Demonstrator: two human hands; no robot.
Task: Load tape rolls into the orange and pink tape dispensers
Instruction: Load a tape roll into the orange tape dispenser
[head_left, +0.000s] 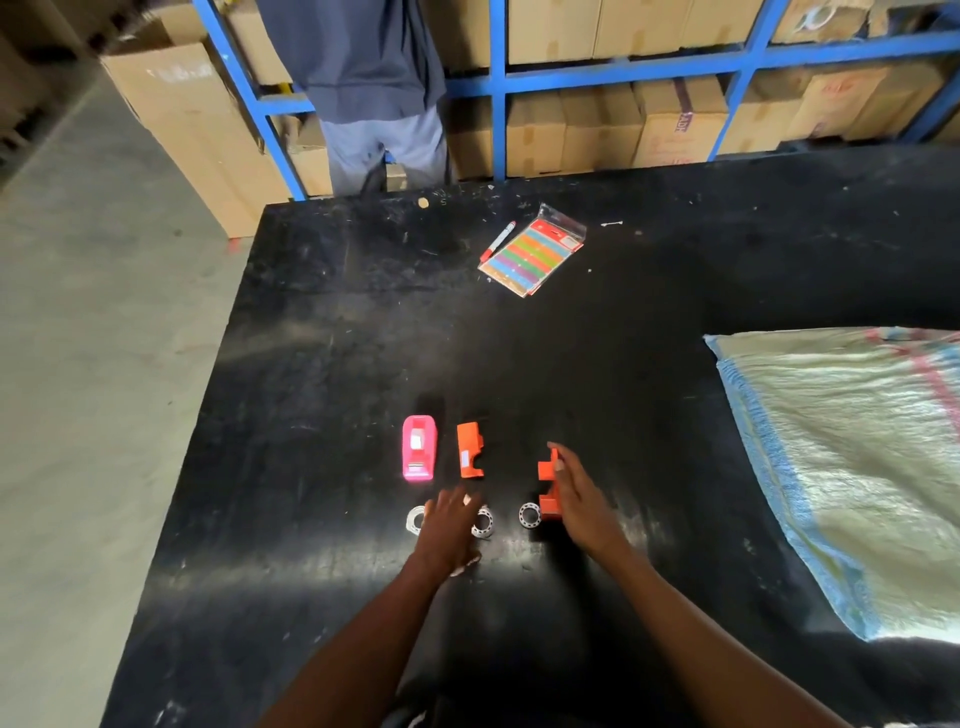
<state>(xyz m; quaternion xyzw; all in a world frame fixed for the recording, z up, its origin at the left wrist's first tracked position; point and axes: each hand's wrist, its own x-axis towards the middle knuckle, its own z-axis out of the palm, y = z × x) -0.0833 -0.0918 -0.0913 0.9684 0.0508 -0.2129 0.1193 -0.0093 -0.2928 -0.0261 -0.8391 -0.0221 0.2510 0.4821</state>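
A pink tape dispenser (418, 454) lies on the black table (363, 322). Right of it lies one orange dispenser half (469, 450). My right hand (577, 499) holds the other orange half (549, 488) on its edge, fingers along its right side. Three small tape rolls lie in a row in front: the left roll (414, 519), the middle roll (484, 521), the right roll (529, 515). My left hand (449, 525) hovers flat over the table between the left and middle rolls, fingers spread, partly covering both. It holds nothing.
A packet of coloured labels (532, 251) and a red marker (497, 241) lie farther back. A woven sack (852, 467) covers the table's right side. A person (374, 93) stands beyond the far edge, before blue shelving (497, 88) full of cartons.
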